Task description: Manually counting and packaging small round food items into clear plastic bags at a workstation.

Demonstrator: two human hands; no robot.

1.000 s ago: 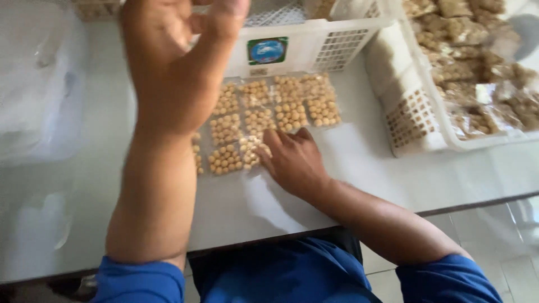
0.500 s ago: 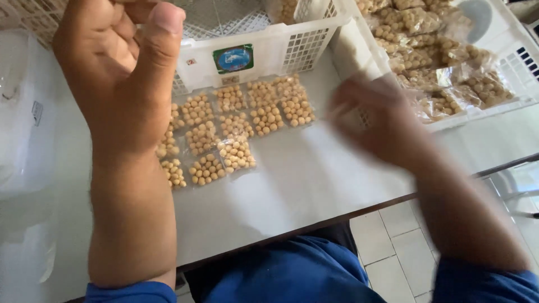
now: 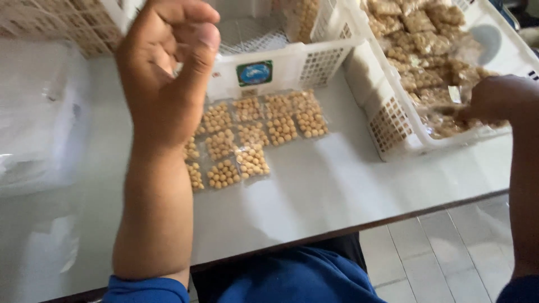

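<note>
The right hand dips in the crate of snack bags. Left of it, small packets lie on the table.

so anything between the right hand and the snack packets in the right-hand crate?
Nothing visible. The right hand is already over the white crate, fingertips at the snack packets piled inside. Whether it grips one is too blurred to tell.
</note>
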